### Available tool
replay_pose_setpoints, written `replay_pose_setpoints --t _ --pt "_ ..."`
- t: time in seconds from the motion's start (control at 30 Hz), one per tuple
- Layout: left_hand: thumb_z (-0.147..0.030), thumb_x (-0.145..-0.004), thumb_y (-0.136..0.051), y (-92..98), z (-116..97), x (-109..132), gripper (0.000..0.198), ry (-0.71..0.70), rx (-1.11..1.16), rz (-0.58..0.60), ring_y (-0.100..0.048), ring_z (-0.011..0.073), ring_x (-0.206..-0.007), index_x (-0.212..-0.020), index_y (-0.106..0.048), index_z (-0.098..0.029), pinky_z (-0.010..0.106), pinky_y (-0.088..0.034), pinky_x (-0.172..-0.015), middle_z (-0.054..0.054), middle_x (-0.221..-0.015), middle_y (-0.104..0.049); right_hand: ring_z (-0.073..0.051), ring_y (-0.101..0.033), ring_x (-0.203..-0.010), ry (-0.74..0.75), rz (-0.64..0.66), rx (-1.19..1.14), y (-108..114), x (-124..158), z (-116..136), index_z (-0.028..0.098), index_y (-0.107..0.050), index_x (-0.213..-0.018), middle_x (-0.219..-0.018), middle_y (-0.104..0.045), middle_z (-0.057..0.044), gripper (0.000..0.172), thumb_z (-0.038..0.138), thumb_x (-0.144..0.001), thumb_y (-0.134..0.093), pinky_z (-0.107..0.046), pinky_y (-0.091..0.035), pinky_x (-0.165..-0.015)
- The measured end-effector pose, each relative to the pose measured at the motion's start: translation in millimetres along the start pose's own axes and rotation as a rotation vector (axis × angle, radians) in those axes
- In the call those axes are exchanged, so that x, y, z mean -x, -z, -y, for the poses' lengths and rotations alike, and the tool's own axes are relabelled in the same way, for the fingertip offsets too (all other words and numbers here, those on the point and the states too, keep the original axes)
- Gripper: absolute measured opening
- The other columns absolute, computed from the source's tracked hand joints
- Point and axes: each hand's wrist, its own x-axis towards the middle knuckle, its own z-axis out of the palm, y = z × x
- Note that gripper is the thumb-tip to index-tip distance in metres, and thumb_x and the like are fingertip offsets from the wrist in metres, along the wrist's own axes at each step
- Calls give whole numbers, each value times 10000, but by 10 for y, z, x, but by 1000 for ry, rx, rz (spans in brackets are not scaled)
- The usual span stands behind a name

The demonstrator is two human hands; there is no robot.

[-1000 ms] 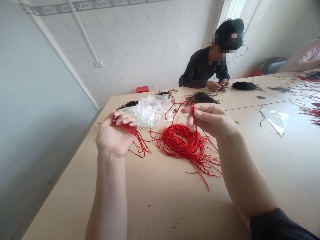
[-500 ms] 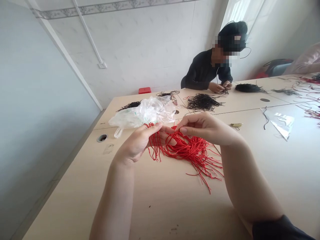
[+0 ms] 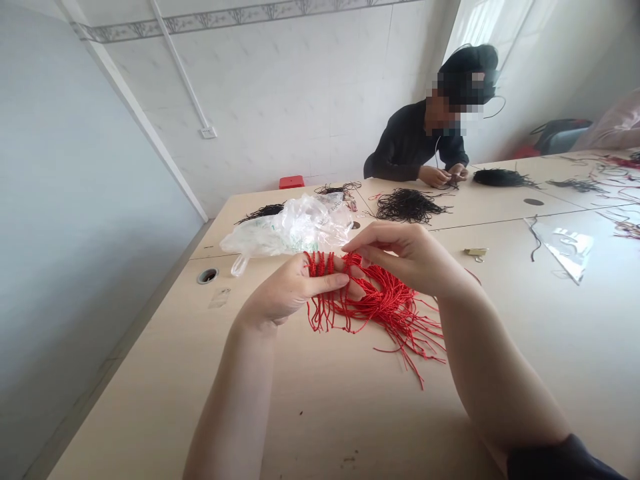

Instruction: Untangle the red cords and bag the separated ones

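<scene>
Cords, thin, bright red, knotty, across the left hand.

Single head-worn camera, above the near side of the bench, facing forward and down. Left hand and right hand close, mid-frame; co-worker and wall farther off. Wall trim runs aslant across top.

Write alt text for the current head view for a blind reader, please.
The left hand holds several red cords, the right hand close beside it, by a red pile on a table. Beyond lie a clear bag and black cords; a person sits opposite.
</scene>
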Motion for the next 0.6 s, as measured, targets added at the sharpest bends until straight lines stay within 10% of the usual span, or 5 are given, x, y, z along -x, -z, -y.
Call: replay_pose_setpoints --t 0.27,0.6 --pt "-294 -889 -603 0 -19 3 188 5 -72 -103 -644 124 -748 -970 -710 -163 267 -512 -781 27 -754 -695 -160 -647 -833 43 -37 58 -31 0 -32 230 -720 -984 -933 -707 -25 169 231 -853 -613 -325 -519 -775" --pt "-340 -876 -585 -15 -30 10 211 81 -215 -108 -621 127 -661 -761 -639 -172 222 -479 -596 19 -680 -668 -145 -610 -753 -166 441 -270 78 -13 -49 183 -670 -875 -827 -682 -41 258 411 -903 -552 -296 -487 -682"
